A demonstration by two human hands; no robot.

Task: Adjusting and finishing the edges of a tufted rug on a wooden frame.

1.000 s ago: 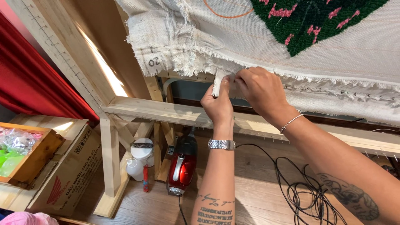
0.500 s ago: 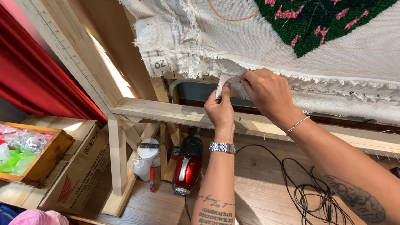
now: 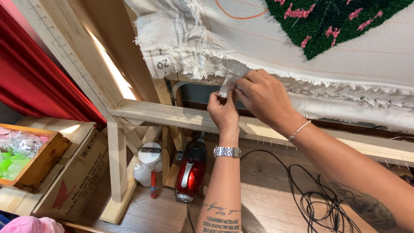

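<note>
A cream backing cloth (image 3: 241, 39) with frayed edges hangs stretched on a wooden frame (image 3: 172, 114); a green tufted patch with pink marks (image 3: 332, 21) fills its upper right. My left hand (image 3: 223, 111), with a metal watch on the wrist, pinches the cloth's lower frayed edge from below. My right hand (image 3: 263, 97), wearing a thin bracelet, grips the same fold of cloth right beside it. Both hands touch at the fold, just above the frame's lower crossbar.
A red handheld vacuum (image 3: 192, 172) and a white bottle (image 3: 146, 166) stand on the wooden floor below the frame. Black cable (image 3: 315, 198) lies coiled at the right. A cardboard box (image 3: 73, 172) and a wooden tray (image 3: 36, 159) sit at left beside a red curtain (image 3: 30, 82).
Both hands have stayed on the cloth's lower edge and shifted slightly up and right in view. The view itself has drifted, so the floor items sit further right.
</note>
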